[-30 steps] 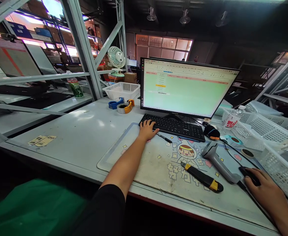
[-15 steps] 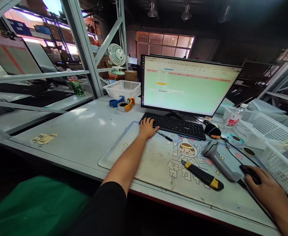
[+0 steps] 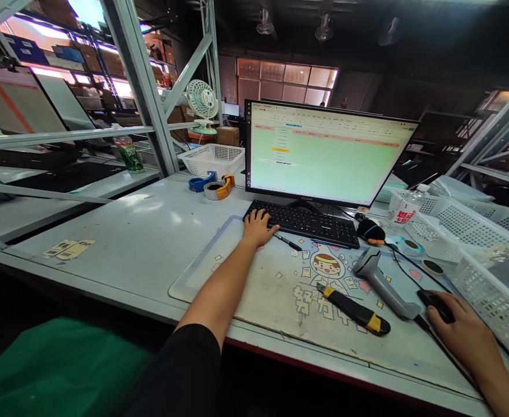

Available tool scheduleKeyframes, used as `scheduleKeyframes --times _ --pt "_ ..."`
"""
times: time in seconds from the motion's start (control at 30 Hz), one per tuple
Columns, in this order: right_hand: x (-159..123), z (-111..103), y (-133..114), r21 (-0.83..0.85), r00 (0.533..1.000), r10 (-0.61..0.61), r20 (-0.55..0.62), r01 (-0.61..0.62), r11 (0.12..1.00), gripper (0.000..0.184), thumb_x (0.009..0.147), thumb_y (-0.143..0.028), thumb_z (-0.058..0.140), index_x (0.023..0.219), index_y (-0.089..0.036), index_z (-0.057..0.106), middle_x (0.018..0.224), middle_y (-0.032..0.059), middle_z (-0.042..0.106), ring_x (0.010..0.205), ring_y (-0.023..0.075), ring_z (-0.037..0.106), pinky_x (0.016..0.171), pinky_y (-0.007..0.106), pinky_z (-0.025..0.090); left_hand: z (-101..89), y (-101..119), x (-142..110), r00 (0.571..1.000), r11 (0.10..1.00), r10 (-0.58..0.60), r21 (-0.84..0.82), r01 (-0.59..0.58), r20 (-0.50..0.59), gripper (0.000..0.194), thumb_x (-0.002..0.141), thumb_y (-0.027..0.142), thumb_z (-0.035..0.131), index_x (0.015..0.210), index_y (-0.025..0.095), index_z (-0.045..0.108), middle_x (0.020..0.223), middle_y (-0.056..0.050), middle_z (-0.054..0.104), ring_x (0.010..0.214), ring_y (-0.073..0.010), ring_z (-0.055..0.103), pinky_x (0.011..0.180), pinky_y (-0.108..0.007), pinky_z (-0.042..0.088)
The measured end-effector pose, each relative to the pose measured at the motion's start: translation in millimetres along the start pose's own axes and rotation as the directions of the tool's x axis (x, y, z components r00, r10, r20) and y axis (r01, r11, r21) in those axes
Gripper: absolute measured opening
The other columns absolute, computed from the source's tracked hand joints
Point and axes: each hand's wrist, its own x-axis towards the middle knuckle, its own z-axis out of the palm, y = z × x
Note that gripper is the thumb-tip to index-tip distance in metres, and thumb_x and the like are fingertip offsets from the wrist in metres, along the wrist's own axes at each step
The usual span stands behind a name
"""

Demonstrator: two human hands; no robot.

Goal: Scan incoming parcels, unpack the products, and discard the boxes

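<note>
My left hand (image 3: 258, 229) rests with fingers spread on the left end of a black keyboard (image 3: 311, 223). Just below its thumb lies a black marker pen (image 3: 287, 241). At the right, my right hand (image 3: 465, 330) curls over a black computer mouse (image 3: 437, 307). A grey barcode scanner (image 3: 387, 286) lies on the printed desk mat (image 3: 263, 289), left of the mouse. A black and yellow utility knife (image 3: 354, 311) is closer to the front edge, blade pointing left. Behind the keyboard, a monitor (image 3: 324, 153) displays a spreadsheet with a drop-down list.
White plastic baskets (image 3: 493, 295) and a bottle with a red-printed label (image 3: 406, 209) line the right side. Two tape dispensers (image 3: 220, 188) sit left of the monitor, before a white basket (image 3: 213, 159). A metal frame post (image 3: 144, 87) rises at the left, near a small fan (image 3: 202, 99).
Both hands keep their places on the keyboard and mouse. The whole view shifts slightly. A small strip of text on the monitor looks longer half a second ago than now.
</note>
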Motion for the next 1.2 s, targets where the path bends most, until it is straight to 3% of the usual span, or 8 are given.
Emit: scheduleKeyframes --times 0.8,1.2 --pt "-1.8 10.0 10.3 0.025 0.998 -0.002 -0.058 0.003 1.0 0.057 0.094 -0.066 0.044 0.129 -0.029 0.07 0.14 0.0082 0.068 0.116 0.0347 0.071 0.092 0.049 0.058 3.1 -1.9 1.1 0.999 1.0 0.005 0.0 -0.005 -0.036 0.061 0.104 0.062 0.052 0.151 0.025 0.059 0.171 -0.013 0.044 0.163 -0.0407 0.029 0.134 -0.06 0.022" --pt "-1.1 15.0 17.8 0.059 0.996 -0.053 -0.069 0.057 0.997 0.055 0.095 -0.064 0.047 0.127 -0.027 0.07 0.139 0.0107 0.067 0.119 0.035 0.069 0.105 0.052 0.056 4.5 -2.5 1.9 0.999 1.0 0.009 -0.002 -0.009 -0.04 0.062 0.104 0.061 0.051 0.152 0.023 0.059 0.17 -0.013 0.045 0.161 -0.0403 0.031 0.134 -0.06 0.022"
